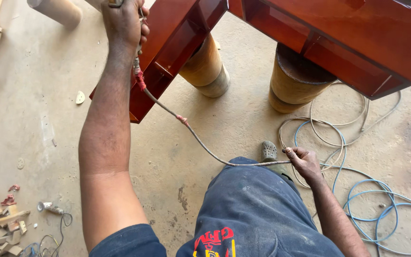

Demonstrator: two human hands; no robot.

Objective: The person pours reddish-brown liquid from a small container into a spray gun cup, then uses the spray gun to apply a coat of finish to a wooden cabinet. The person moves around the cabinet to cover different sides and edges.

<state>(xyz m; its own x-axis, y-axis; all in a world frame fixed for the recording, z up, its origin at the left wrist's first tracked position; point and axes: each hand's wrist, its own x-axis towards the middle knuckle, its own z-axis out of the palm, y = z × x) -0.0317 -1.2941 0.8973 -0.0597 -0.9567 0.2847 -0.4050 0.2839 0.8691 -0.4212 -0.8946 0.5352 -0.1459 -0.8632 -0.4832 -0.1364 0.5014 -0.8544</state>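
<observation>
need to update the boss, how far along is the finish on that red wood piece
Done: the red-brown wooden frame, propped on round stands, already looks glossy and evenly coloured on the faces in view. In hand: the left hand grips a tool at the frame's edge, mostly cut off by the picture; the right hand holds its hose clear. Left: hidden faces cannot be judged.

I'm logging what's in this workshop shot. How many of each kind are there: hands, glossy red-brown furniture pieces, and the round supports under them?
Hands: 2, the left hand gripping a tool at the hose, the right hand holding that hose
Red-brown lacquered furniture pieces: 2
Round wooden supports: 2
Total: 6
</observation>
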